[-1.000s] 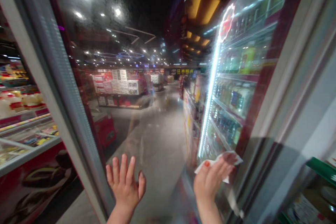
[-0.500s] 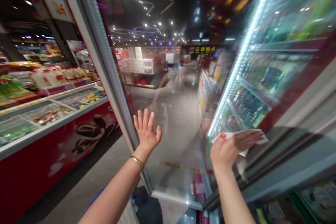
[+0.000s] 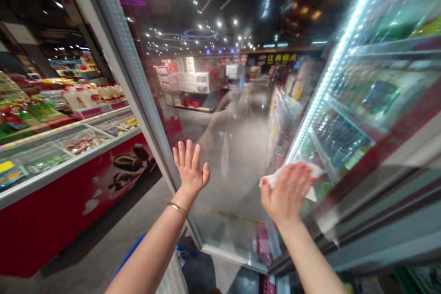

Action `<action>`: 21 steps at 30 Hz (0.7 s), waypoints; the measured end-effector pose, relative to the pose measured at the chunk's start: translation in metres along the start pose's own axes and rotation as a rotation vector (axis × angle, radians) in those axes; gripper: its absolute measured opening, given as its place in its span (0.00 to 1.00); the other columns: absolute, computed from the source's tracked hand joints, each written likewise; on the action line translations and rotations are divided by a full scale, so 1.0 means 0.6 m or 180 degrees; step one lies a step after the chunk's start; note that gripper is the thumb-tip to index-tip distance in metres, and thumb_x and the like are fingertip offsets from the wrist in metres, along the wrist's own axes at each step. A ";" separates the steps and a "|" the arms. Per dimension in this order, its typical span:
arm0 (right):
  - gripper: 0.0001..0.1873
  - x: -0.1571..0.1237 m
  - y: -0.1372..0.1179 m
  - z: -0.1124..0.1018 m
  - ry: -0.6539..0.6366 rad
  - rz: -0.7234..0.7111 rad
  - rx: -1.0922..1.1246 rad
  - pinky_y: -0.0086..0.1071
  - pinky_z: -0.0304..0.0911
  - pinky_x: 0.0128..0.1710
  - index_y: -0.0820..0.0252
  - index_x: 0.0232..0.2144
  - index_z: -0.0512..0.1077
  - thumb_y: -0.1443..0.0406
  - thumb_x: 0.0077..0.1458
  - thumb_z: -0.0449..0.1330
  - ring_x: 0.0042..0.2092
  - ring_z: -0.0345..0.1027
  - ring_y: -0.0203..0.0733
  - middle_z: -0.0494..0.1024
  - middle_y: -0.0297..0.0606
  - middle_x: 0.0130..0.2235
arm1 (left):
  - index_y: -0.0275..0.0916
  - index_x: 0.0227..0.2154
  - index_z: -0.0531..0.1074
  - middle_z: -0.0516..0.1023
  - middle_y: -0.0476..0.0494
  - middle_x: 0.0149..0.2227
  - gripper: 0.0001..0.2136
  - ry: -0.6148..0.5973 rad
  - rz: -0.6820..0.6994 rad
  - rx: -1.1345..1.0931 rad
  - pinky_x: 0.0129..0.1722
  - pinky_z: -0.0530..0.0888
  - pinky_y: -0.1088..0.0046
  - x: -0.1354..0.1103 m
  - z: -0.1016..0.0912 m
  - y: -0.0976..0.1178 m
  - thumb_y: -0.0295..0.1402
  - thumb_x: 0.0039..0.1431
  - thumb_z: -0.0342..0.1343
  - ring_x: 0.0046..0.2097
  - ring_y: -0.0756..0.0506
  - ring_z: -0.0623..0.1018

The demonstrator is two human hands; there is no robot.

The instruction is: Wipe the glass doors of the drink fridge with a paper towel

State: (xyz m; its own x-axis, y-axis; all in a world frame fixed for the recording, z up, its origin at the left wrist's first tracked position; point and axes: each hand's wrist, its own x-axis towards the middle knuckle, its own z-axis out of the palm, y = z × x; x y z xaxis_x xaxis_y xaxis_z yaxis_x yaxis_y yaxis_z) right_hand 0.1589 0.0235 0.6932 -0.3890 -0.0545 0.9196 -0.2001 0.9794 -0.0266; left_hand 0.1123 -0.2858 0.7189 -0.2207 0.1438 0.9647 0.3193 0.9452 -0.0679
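Two bare arms reach forward: the left hand (image 3: 189, 167) open, fingers spread, against the glass cooler door (image 3: 234, 234); the right hand (image 3: 286, 191) flattening a white cloth (image 3: 274, 179) onto it.

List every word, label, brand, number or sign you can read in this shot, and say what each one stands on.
"江西" and further characters, blurred: yellow lettering on the dark sign above the far aisle.
Labels on the bottles in the glass-door drinks cooler: too blurred to read.
Printing on the stacked cartons: too small to read.
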 end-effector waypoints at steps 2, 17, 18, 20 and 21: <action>0.42 -0.020 -0.035 0.014 0.0038 -0.0684 -0.0058 0.51 0.46 0.78 0.62 0.79 0.45 0.62 0.70 0.56 0.81 0.36 0.53 0.52 0.50 0.79 | 0.42 0.78 0.44 0.44 0.34 0.81 0.37 0.0052 0.0052 0.0002 0.78 0.44 0.39 0.003 -0.001 -0.001 0.37 0.70 0.50 0.81 0.33 0.42; 0.47 0.018 0.035 -0.005 0.0309 -0.0204 -0.0095 0.68 0.49 0.74 0.68 0.79 0.40 0.55 0.70 0.57 0.80 0.39 0.69 0.44 0.58 0.79 | 0.41 0.78 0.50 0.48 0.43 0.80 0.38 0.0485 0.0241 -0.0149 0.80 0.47 0.49 0.026 0.018 -0.001 0.30 0.68 0.55 0.81 0.36 0.48; 0.46 0.020 0.030 -0.005 0.0370 -0.0176 -0.0096 0.68 0.48 0.75 0.68 0.79 0.41 0.56 0.70 0.57 0.80 0.39 0.68 0.45 0.57 0.79 | 0.41 0.78 0.50 0.48 0.43 0.80 0.38 0.0483 0.0242 -0.0163 0.80 0.46 0.50 0.025 0.018 -0.001 0.30 0.68 0.55 0.81 0.36 0.48; 0.44 0.025 0.023 -0.006 0.0510 -0.0123 -0.0079 0.67 0.47 0.75 0.70 0.79 0.42 0.57 0.71 0.55 0.80 0.40 0.67 0.46 0.57 0.79 | 0.40 0.77 0.50 0.48 0.43 0.80 0.38 0.0459 0.0220 -0.0189 0.80 0.46 0.49 0.023 0.019 -0.001 0.29 0.67 0.55 0.81 0.35 0.49; 0.44 0.027 0.020 -0.006 0.0580 -0.0141 -0.0079 0.67 0.46 0.75 0.71 0.78 0.43 0.58 0.71 0.55 0.80 0.40 0.66 0.47 0.56 0.79 | 0.40 0.77 0.51 0.48 0.43 0.80 0.38 0.0447 0.0205 -0.0195 0.80 0.47 0.49 0.021 0.019 -0.001 0.29 0.67 0.55 0.81 0.35 0.49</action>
State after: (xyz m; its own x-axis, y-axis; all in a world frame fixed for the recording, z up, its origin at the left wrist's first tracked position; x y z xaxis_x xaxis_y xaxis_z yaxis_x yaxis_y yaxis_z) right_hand 0.1535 0.0350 0.7093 -0.2106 -0.0637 0.9755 -0.1902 0.9815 0.0230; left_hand 0.0986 -0.2814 0.7284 -0.0683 0.1571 0.9852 0.3851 0.9151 -0.1192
